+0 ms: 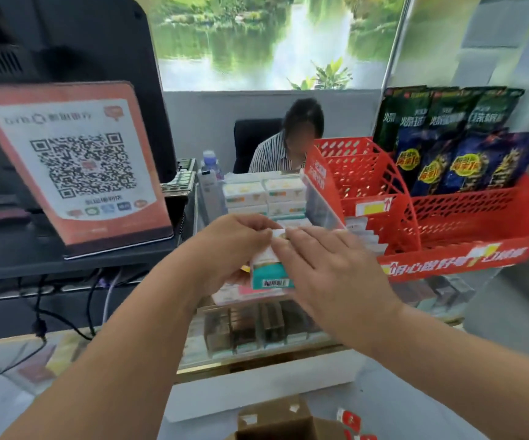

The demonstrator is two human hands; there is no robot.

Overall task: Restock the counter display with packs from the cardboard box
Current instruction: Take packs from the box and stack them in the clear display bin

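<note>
A white and teal pack (271, 274) with a barcode is held upright above the counter, in front of the clear display case (323, 208). My left hand (234, 246) grips its left side and top edge. My right hand (326, 268) covers its right side, fingers pinching the top next to the left thumb. Several white packs (264, 193) are stacked inside the display behind it. The open cardboard box (275, 420) sits low at the bottom edge, below both arms.
A red mesh rack (479, 217) with dark sachets stands right of the display. A QR-code sign (82, 166) and black monitor stand on the left. A person sits behind the counter. Red tags (350, 420) lie by the box. Cables hang at the lower left.
</note>
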